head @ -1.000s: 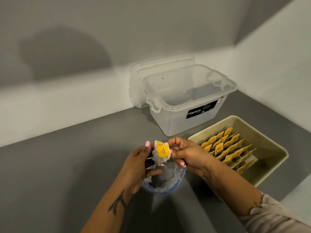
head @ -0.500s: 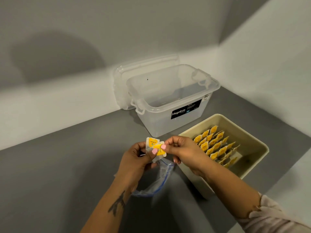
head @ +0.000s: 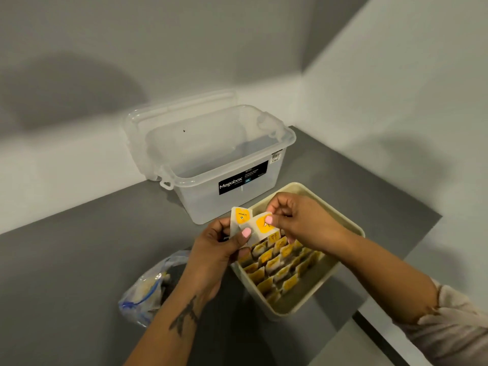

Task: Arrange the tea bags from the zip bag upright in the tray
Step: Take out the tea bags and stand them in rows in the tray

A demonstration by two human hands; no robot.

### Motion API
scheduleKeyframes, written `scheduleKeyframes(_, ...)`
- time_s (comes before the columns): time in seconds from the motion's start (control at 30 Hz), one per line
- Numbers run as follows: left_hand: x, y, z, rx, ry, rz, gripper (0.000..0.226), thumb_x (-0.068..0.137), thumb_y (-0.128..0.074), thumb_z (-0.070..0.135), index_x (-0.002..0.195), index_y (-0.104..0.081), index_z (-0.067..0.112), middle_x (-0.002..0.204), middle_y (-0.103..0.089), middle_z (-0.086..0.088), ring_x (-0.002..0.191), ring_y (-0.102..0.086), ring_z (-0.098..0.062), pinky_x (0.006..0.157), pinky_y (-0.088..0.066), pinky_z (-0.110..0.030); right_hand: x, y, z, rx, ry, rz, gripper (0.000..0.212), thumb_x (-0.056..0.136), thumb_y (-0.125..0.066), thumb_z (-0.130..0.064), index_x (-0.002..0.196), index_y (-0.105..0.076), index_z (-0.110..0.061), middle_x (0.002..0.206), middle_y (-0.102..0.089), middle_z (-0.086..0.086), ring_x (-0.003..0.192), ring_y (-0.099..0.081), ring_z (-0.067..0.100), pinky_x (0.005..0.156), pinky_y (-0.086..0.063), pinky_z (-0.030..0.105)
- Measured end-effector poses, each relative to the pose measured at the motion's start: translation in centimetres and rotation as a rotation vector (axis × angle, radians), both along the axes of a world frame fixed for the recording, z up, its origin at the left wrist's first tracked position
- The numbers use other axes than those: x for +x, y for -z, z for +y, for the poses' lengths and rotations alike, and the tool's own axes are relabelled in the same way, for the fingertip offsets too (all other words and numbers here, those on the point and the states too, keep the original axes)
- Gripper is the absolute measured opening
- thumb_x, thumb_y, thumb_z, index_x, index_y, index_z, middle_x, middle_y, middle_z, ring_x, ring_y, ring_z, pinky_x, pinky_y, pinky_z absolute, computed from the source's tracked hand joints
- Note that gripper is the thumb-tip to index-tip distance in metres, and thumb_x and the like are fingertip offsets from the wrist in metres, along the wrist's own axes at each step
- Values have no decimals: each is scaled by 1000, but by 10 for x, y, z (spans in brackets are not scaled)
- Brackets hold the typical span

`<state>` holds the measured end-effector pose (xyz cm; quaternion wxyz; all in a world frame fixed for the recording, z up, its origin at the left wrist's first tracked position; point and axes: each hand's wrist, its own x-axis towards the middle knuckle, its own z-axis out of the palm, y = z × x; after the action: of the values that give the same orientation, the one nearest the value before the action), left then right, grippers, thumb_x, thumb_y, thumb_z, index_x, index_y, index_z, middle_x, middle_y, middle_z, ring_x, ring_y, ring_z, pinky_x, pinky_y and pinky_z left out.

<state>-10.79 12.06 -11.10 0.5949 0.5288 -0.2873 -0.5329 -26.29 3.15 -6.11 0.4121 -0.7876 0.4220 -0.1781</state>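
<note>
Both hands, left (head: 214,244) and right (head: 295,220), have carried their pinched tea bags (head: 250,223) from the zip bag (head: 148,289) to over the tray (head: 351,249).

zip bag (head: 148,289) part hidden by forearm | contents perhaps tea bags

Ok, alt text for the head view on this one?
Two hands hold tea bags over a beige tray already lined with upright bags: left hand grips one tea bag, right hand pinches another. Zip bag lies left; clear box behind.
</note>
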Motion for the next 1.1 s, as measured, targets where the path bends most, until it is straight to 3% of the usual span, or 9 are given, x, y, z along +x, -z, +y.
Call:
scheduleKeyframes(0.1,-14,1,-12,13,11,70,34,74,-62,22,104,-63,7,103,-71,-10,93,-69,-24,73,-59,-31,-22,-8,-15,-16,-24,8,11,89,-64,-18,81,-59,-24,55,-58,-14,44,-52,4,55,-50,26)
scheduleKeyframes(0.27,-30,6,-26,40,-26,53,20,87,-55,16,103,-63,9,104,-70,-9,87,-69,-18,67,-58,-24,-57,-22,-40,-48,-59,77,12,90,-62,-13,84,-61,-24,72,-68,3,59,-65,11,67,-54,26)
scheduleKeyframes(0.47,-45,11,-36,60,-83,13,16,86,-55,14,98,-66,15,99,-72,-4,86,-70,-16,70,-59,-25,-85,-13,-68,-339,-168,539,24,89,-59,-13,79,-57,-34,82,-65,-13,76,-59,6,65,-45,16)
scheduleKeyframes(0.6,-52,12,-42,63,-109,5,15,87,-55,12,94,-66,19,98,-72,0,87,-70,-14,70,-58,-24,-95,8,-80,-421,-246,741,18,91,-55,-18,86,-61,-34,85,-61,-16,80,-57,5,63,-40,17)
scheduleKeyframes(0.7,-56,12,-45,66,-123,-11,15,86,-55,13,96,-65,20,100,-72,0,90,-69,-15,71,-58,-24,-99,22,-82,-441,-287,788,16,91,-54,-19,93,-65,-32,92,-65,-16,88,-60,6,73,-46,20)
scheduleKeyframes(0.83,-60,13,-49,76,-135,-23,16,85,-56,14,97,-65,20,106,-70,-3,96,-68,-18,71,-58,-24,-100,40,-83,-509,-353,817,17,91,-55,-22,100,-66,-32,93,-60,-16,90,-55,5,76,-32,17)
scheduleKeyframes(0.97,-62,12,-50,74,-132,-47,16,86,-56,14,96,-65,22,107,-70,-1,96,-68,-16,74,-58,-25,-100,54,-82,-587,-389,835,18,90,-56,-28,104,-66,-33,106,-63,-9,102,-54,10,91,-36,24)
scheduleKeyframes(1.1,-63,12,-50,76,-128,-60,16,86,-56,14,96,-64,23,107,-70,1,95,-68,-15,77,-57,-28,-98,64,-80,-615,-415,850,20,91,-54,-28,107,-67,-28,106,-62,-5,102,-53,13,91,-37,25)
